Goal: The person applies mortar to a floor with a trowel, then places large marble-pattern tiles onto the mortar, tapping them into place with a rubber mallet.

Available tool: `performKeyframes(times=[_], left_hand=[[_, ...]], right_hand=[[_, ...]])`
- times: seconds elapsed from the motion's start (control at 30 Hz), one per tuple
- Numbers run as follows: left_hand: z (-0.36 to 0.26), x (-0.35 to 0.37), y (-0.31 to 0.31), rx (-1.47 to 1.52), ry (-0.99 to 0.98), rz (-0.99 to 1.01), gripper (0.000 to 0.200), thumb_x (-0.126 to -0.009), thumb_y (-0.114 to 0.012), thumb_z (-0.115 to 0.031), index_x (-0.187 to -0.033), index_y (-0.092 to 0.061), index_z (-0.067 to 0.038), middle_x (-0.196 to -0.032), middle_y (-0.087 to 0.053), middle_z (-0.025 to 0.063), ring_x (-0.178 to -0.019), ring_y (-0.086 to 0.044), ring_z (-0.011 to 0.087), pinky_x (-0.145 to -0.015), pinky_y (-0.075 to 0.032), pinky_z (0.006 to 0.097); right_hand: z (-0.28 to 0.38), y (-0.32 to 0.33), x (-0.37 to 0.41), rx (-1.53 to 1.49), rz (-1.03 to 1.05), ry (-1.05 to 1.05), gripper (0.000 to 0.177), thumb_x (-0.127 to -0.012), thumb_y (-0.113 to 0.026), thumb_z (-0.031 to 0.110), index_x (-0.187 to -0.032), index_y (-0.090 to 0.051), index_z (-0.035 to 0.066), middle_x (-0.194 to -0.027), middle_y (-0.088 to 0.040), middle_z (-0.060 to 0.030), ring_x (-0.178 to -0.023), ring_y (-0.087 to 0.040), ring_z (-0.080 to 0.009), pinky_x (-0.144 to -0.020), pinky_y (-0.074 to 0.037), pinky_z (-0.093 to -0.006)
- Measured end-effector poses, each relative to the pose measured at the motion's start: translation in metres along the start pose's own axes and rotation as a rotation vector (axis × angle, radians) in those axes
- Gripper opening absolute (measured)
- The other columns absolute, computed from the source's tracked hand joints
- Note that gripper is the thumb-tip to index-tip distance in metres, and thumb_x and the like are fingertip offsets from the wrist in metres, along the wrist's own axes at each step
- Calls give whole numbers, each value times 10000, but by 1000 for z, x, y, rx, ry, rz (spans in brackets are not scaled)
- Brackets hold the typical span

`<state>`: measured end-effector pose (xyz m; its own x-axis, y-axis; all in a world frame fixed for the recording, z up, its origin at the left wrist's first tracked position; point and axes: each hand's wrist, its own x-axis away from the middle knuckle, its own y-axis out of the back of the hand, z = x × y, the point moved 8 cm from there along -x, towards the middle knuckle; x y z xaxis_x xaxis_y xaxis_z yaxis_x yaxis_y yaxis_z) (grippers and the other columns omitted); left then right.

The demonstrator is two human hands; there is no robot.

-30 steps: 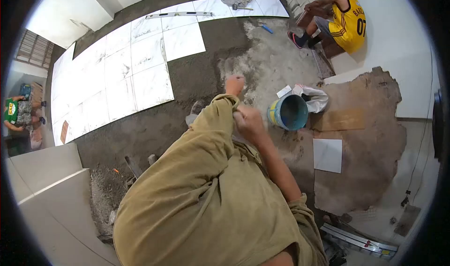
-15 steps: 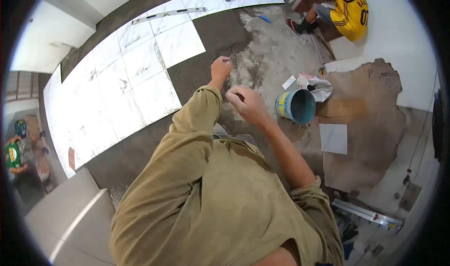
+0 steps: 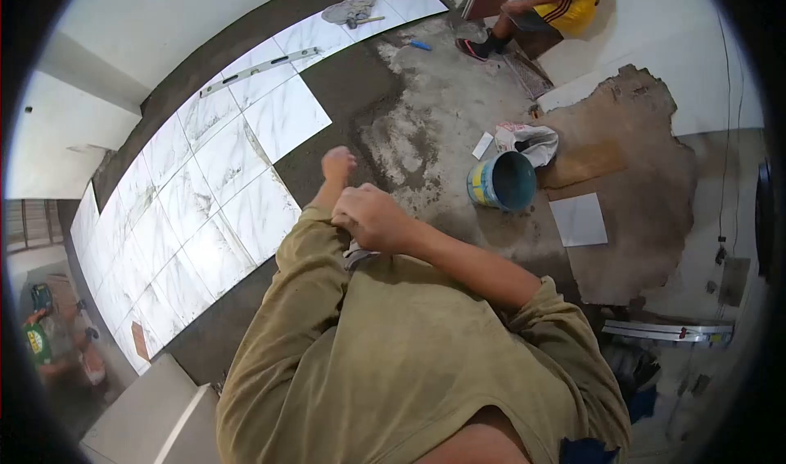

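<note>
My left hand (image 3: 338,166) is closed in a loose fist above the dark mortar strip (image 3: 315,157), beside the laid white marbled tiles (image 3: 260,206). Whether anything is inside it cannot be made out. My right hand (image 3: 372,217) is closed on the cuff of the left olive sleeve (image 3: 315,239), at the left wrist. To the right of the hands stands a blue bucket (image 3: 501,182) with a yellow label, and a white and red bag (image 3: 528,143) lies behind it.
A level (image 3: 260,72), a mallet (image 3: 366,22) and a grey cloth (image 3: 348,10) lie on the tiles. A person in yellow (image 3: 569,4) sits at the upper right; another in green (image 3: 38,343) is at far left. A loose tile (image 3: 580,219) rests on brown board (image 3: 634,235).
My right hand has moved left and now grips the left cuff, where the two hands were apart before. The view has shifted, so the floor and tiles appear further left.
</note>
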<state>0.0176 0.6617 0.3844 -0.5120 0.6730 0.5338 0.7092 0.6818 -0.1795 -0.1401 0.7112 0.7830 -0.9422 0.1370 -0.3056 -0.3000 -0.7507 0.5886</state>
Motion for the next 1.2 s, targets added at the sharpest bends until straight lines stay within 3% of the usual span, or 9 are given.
performKeyframes(times=[0.07,0.13,0.33,0.63,0.77,0.83,1.0,1.1,1.2], left_hand=[[10,-7,7,642,127,-13,242,-932,-478,-191,-1025,-664,-66,-794,-638,64,-769,-626,187,-786,-522,395],[-23,55,16,1101,241,-602,194,-954,-466,-199,-1028,-602,-82,-809,-589,15,-750,-580,182,-854,-489,400],[15,64,52,1514,236,-743,198,-980,-415,-211,-1029,-562,-88,-913,-606,-1,-842,-601,186,-886,-474,411],[63,98,119,2059,107,-1045,271,-935,-416,-321,-1128,-527,-166,-870,-587,-9,-780,-582,148,-861,-476,407],[54,103,146,1930,35,-1018,356,-936,-431,-330,-1253,-475,-175,-877,-582,10,-760,-576,164,-851,-483,408],[25,116,160,1275,72,-882,416,-930,-474,-329,-1303,-450,-146,-901,-581,42,-756,-575,185,-855,-482,427],[-24,86,161,212,-92,-568,169,-891,-559,-165,-993,-581,-32,-769,-604,135,-528,-538,169,-433,-387,237],[-28,75,157,455,50,-507,161,-904,-537,-175,-971,-562,-31,-830,-626,124,-616,-581,176,-513,-451,276],[-9,41,188,1496,54,-813,224,-930,-472,-283,-1002,-530,-78,-898,-595,64,-814,-585,185,-725,-518,390]], right_hand=[[-14,-6,8,29,34,-130,108,-886,-583,156,-874,-594,49,-855,-595,-159,-787,-588,-357,-714,-454,-420],[-21,-12,16,48,69,-261,129,-876,-614,164,-916,-580,46,-878,-602,-168,-809,-600,-371,-718,-467,-427],[-44,-47,25,-175,111,-494,245,-889,-605,226,-988,-521,18,-891,-631,-226,-845,-617,-422,-716,-488,-493],[-3,-78,19,-21,534,-367,294,-911,-532,267,-869,-609,-14,-770,-646,-253,-760,-641,-456,-687,-503,-539],[18,-89,1,-185,549,-245,318,-904,-536,291,-836,-627,-6,-775,-644,-258,-773,-644,-450,-693,-508,-527],[12,-86,-13,-147,478,-265,305,-903,-539,282,-813,-622,3,-767,-644,-246,-766,-640,-447,-692,-506,-526],[11,-90,-32,-57,314,-150,256,-899,-549,243,-764,-603,32,-717,-635,-215,-732,-636,-428,-658,-498,-513],[13,-85,-22,-15,437,-64,229,-882,-559,245,-818,-621,34,-751,-651,-197,-740,-640,-425,-666,-502,-502],[-12,-78,0,-45,563,-256,234,-866,-566,261,-880,-657,46,-789,-666,-199,-763,-646,-423,-681,-510,-497]])
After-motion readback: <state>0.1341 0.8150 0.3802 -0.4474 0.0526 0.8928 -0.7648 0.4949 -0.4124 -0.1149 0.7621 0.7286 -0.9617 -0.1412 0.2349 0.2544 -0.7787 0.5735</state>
